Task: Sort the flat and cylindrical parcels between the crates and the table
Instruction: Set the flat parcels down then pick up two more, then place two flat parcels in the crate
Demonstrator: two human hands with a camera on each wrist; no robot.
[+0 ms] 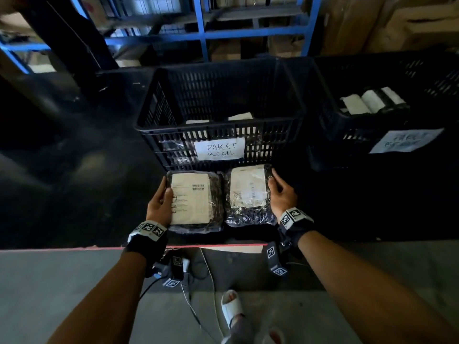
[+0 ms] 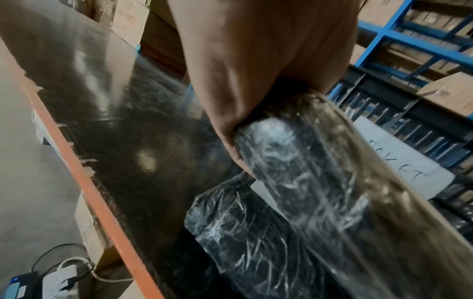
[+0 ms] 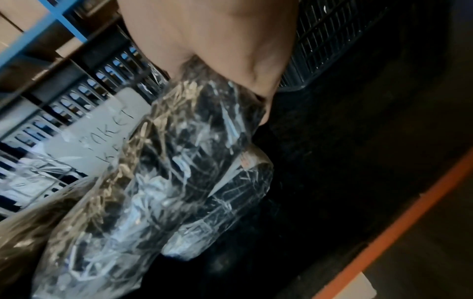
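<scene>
Black plastic-wrapped flat parcels, each with a pale paper shipping label on top, sit side by side in the person's grasp. The left parcel [image 1: 195,201] is held along its outer edge by the left hand [image 1: 160,204], thumb curled over the label and the other fingers hidden beneath. The right parcel [image 1: 249,193] is held the same way by the right hand [image 1: 282,194], whose fingers [image 1: 275,178] lie along its outer edge.

Both parcels hang just above the dark table top [image 1: 87,194], their inner edges nearly touching. Just beyond the fingertips stands the black slotted plastic crate [image 1: 221,115] with a handwritten paper sign [image 1: 219,150]; more flat packs show inside it. Further past the right hand's fingers, a second black crate [image 1: 372,120] holds white cylindrical rolls [image 1: 370,101].

The step looks like carrying two flat parcels between crate and table. The wrap appears slippery, so a firm pinch on each matters, and keeping them level and clearing the crate's near rim should avoid a snag.
</scene>
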